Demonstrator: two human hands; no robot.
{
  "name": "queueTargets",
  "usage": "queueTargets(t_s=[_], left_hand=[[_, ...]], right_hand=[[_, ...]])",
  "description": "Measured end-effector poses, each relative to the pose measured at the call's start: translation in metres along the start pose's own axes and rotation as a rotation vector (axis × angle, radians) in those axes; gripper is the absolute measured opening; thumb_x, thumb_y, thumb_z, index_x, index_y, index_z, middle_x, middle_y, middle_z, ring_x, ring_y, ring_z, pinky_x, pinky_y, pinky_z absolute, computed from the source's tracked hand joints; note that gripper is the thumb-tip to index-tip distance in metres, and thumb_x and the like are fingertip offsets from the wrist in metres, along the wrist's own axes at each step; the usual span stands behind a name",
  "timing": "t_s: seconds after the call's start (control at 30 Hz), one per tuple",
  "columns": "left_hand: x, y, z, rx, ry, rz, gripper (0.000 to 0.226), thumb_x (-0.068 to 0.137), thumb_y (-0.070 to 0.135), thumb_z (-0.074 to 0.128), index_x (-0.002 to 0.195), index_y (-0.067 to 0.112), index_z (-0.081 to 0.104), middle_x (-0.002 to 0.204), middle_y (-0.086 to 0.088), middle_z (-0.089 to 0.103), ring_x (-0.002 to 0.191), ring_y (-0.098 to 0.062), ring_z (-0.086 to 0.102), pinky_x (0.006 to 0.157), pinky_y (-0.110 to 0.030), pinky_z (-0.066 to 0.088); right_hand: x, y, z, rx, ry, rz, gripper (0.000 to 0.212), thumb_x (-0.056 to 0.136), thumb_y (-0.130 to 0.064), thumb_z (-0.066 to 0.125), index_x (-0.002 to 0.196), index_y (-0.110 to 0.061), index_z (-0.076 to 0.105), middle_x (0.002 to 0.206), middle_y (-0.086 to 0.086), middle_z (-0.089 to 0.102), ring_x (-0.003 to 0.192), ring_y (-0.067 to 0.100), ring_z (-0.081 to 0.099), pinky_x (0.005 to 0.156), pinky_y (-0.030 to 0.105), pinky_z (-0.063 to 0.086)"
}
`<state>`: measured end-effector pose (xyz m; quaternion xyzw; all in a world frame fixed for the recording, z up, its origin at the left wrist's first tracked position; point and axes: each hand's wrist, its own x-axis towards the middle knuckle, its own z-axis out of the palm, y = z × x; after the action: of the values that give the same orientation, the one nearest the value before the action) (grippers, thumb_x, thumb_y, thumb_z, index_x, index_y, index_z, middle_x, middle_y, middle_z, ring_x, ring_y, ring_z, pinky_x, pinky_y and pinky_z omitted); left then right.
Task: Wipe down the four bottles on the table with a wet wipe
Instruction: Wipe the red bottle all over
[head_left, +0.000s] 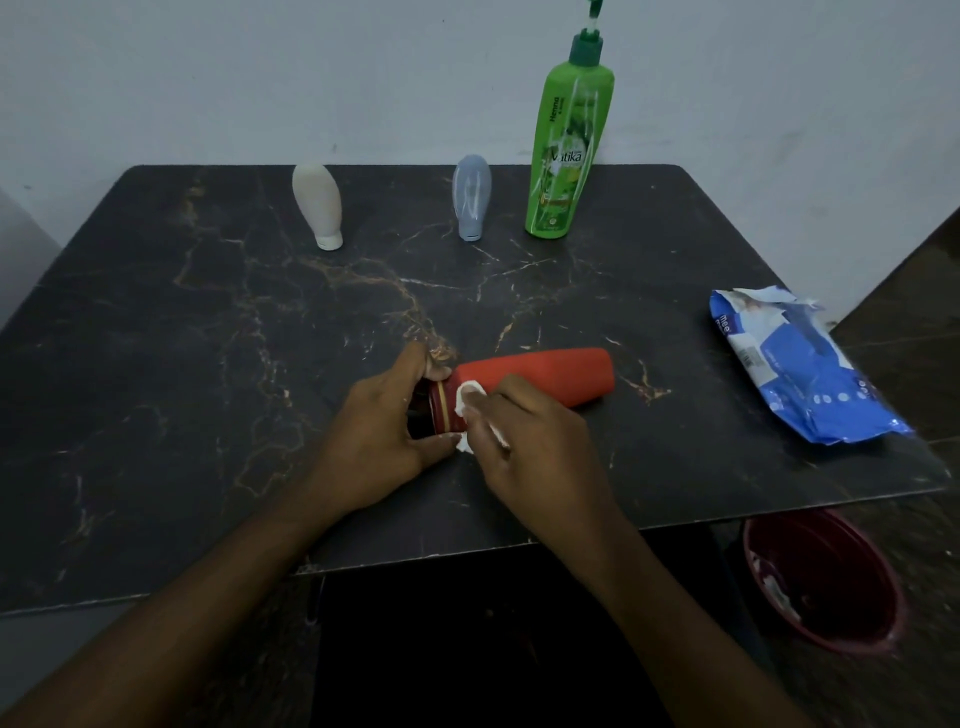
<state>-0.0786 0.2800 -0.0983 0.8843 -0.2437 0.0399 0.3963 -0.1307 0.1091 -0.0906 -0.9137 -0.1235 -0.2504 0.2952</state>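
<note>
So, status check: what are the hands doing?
Left hand grips red bottle at cap end. Right hand presses wipe on it. White bottle, blue bottle, green bottle stand behind. Nothing blocking.

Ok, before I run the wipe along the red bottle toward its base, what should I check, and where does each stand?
1. Red bottle steadied: left hand grips its cap end, bottle on its side. Ok.
2. Wet wipe held: right hand presses it against the bottle beside the cap. Ok.
3. Path to the base: bare red surface, nothing touching it. Ok.
4. Wipe moist enough: cannot tell.
5. Cream bottle, blue-grey bottle and green pump bottle upright at the far side of the table, apart from the hands. Ok.
6. Wipes pack on the table's right side. Ok.
</note>
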Motion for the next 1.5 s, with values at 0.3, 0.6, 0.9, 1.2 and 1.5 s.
queueTargets(t_s=[0.3,0.6,0.9,1.2,1.5], left_hand=[[-0.001,0.002,-0.001,0.0,0.0,0.003,0.059,0.068,0.029,0.094,0.109,0.026,0.051,0.112,0.014,0.066,0.097,-0.003,0.067,0.083,-0.026,0.056],[0.001,-0.001,-0.001,-0.096,0.012,-0.037,0.057,0.069,0.019,0.093,0.109,0.025,0.052,0.113,0.014,0.066,0.097,-0.004,0.07,0.084,-0.027,0.059],[-0.001,-0.001,0.0,0.065,0.037,0.109,0.059,0.073,0.017,0.091,0.111,0.027,0.047,0.116,0.014,0.06,0.099,-0.004,0.063,0.081,-0.008,0.052],[0.001,-0.008,0.004,0.14,0.073,0.162,0.068,0.078,0.01,0.085,0.13,0.029,0.045,0.12,0.018,0.051,0.093,-0.007,0.058,0.076,-0.012,0.045],[0.004,-0.008,-0.002,-0.104,0.112,0.075,0.053,0.081,0.017,0.086,0.127,0.028,0.064,0.126,0.018,0.066,0.114,-0.003,0.064,0.094,-0.016,0.052]], right_hand=[[0.004,0.013,-0.006,0.045,-0.059,-0.029,0.014,0.096,-0.014,0.059,0.102,-0.009,0.07,0.081,0.0,0.056,0.069,0.016,0.054,0.06,0.036,0.045],[-0.014,0.015,0.004,0.011,-0.054,-0.103,0.014,0.093,-0.011,0.064,0.105,-0.009,0.071,0.082,0.001,0.058,0.073,0.02,0.056,0.065,0.038,0.05],[0.027,0.001,-0.014,-0.016,-0.138,0.04,0.033,0.087,-0.01,0.065,0.12,-0.013,0.062,0.113,0.003,0.06,0.101,0.019,0.056,0.086,0.036,0.051],[0.015,0.07,-0.046,-0.027,0.089,0.472,0.02,0.097,-0.017,0.056,0.113,-0.016,0.068,0.108,-0.004,0.051,0.08,-0.004,0.05,0.07,-0.001,0.034],[0.001,0.064,-0.034,-0.009,0.179,0.446,0.017,0.097,-0.014,0.057,0.11,-0.016,0.068,0.108,-0.005,0.05,0.088,0.007,0.056,0.074,0.007,0.041]])
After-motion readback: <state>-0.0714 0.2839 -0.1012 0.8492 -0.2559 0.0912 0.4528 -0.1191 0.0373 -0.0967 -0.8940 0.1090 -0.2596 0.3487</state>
